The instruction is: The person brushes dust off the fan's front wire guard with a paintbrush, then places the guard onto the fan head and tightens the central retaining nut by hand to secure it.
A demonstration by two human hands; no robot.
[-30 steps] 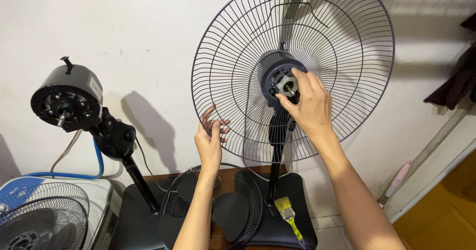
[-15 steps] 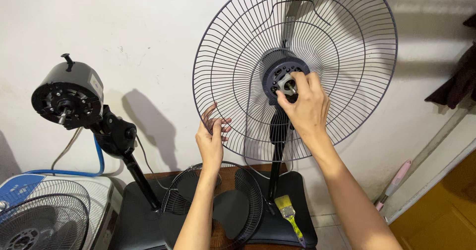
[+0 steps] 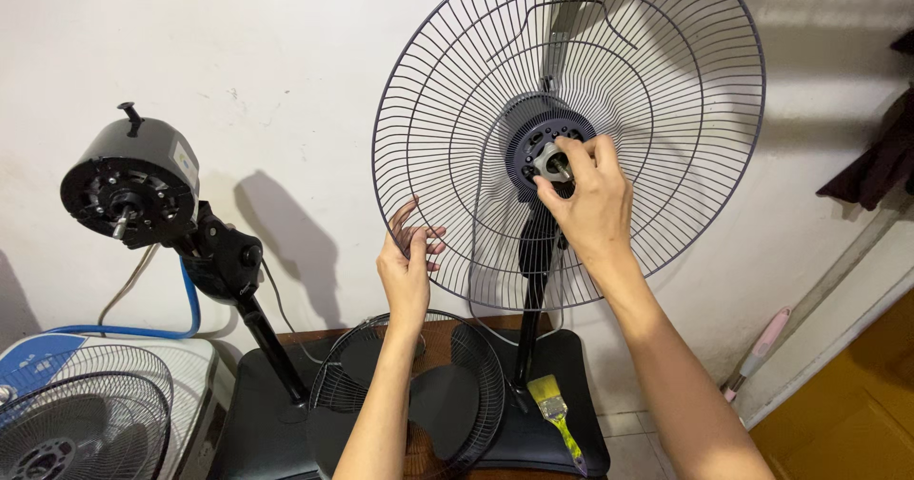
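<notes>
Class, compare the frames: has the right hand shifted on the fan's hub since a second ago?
Barely. The right hand stays at the hub of the rear grille, its fingers pinching the grey nut at the same spot throughout.

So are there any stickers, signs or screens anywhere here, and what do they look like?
Sticker: a small pale rectangle on the side of the black fan motor, at the left on its stand.
Printed panel: a blue patch with pale marks on top of the white appliance, bottom left, behind a loose fan grille.
No screens or signs show.
</notes>
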